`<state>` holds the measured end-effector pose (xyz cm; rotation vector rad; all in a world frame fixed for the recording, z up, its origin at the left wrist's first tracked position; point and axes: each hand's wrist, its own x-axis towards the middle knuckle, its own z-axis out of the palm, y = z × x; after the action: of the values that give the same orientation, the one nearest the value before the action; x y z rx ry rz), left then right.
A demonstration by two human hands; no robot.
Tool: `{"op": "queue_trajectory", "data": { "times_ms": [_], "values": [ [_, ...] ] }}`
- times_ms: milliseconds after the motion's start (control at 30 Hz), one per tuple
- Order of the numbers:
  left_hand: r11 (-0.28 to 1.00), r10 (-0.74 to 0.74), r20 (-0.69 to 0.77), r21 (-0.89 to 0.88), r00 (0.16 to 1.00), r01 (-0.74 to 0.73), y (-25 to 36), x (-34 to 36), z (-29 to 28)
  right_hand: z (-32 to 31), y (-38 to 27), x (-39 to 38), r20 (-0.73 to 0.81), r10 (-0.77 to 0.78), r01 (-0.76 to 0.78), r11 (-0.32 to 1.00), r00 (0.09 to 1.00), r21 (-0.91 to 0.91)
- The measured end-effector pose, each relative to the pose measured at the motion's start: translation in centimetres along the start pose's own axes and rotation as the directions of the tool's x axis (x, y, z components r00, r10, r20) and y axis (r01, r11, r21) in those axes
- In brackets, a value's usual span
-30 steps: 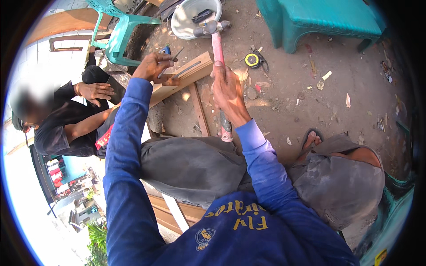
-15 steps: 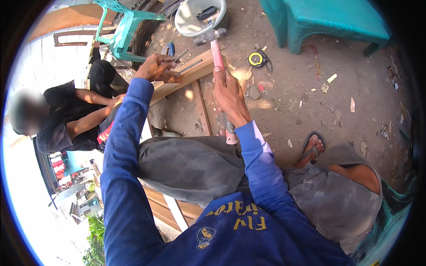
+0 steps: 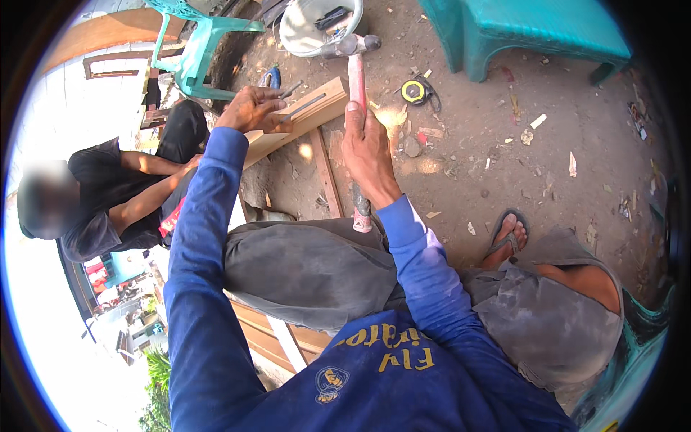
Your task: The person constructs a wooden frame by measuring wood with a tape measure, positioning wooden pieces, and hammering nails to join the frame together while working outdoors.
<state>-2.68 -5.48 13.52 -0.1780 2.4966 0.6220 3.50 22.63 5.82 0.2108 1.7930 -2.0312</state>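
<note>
- Right hand [image 3: 371, 153]: fingers clenched round the pink handle of a hammer [image 3: 357, 78], held head-up, well apart from the left hand.
- Left hand [image 3: 247, 109]: grasping a thin dark metal tool [image 3: 291, 89], its end protruding past the fingers, at the timber [image 3: 317, 117].
- Timber: slanting beyond the wearer's grey-clad knee; whether the tool touches it, I cannot tell.
- Ground: yellow-and-black tape measure [image 3: 413, 92] right of the hammer; whitish bucket [image 3: 291, 33] beyond.
- Co-worker [image 3: 97, 169], in black, sits at left.
</note>
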Motion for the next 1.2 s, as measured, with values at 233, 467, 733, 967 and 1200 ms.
{"op": "queue_trajectory", "data": {
  "times_ms": [233, 467, 733, 967, 1200],
  "values": [
    [1.000, -0.008, -0.097, 0.028, 0.995, 0.010, 2.0, 1.0, 1.4, -0.1, 1.2, 0.2, 0.039, -0.010, 0.010, 1.000, 0.999, 0.009],
    [0.987, 0.066, -0.197, 0.158, 0.978, -0.035, 2.5, 0.0, 1.5, -2.8, -3.6, -0.6, -0.482, -0.029, 0.402, 0.595, 0.876, 0.696],
    [0.991, -0.021, -0.187, 0.124, 0.982, 0.044, 4.0, -0.1, 1.6, 0.7, 2.8, -0.5, 0.091, 0.030, -0.044, 0.987, 0.995, 0.154],
    [0.903, -0.009, -0.047, -0.429, 0.999, -0.012, 0.2, -0.4, -1.8, -0.4, 0.5, -0.4, 0.092, 0.072, -0.082, 0.990, 0.993, 0.111],
    [0.951, -0.112, -0.316, -0.309, 0.942, 0.009, -0.3, -3.2, -3.4, -1.4, -0.9, 0.2, -0.387, -0.044, 0.312, 0.679, 0.921, 0.664]
  ]
}}
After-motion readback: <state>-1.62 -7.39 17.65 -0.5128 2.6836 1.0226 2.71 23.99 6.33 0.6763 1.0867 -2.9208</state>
